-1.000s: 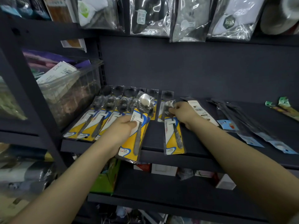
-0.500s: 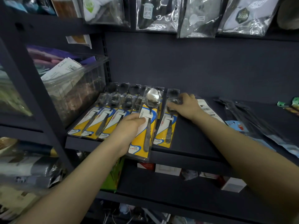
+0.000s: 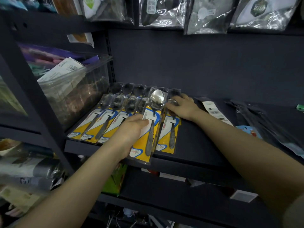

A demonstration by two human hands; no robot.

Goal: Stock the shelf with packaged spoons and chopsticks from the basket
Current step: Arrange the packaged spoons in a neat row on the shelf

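A row of packaged spoons on yellow and white cards lies overlapped on the dark shelf, at its left. My left hand grips one spoon pack by its left side, tilted, its lower end past the shelf's front edge. Right beside it lies another spoon pack flat on the shelf, with my right hand pressed on its top end. Long dark chopstick packs lie further right on the same shelf. No basket is in sight.
A clear plastic bin full of packets stands left of the shelf upright. Bagged goods hang along the shelf above. A white-labelled pack lies just right of my right hand. Boxes sit on the lower shelf.
My right hand has slid its spoon pack left and back, up against the row. My left hand has carried its pack a little further over the shelf. The camera has come closer.
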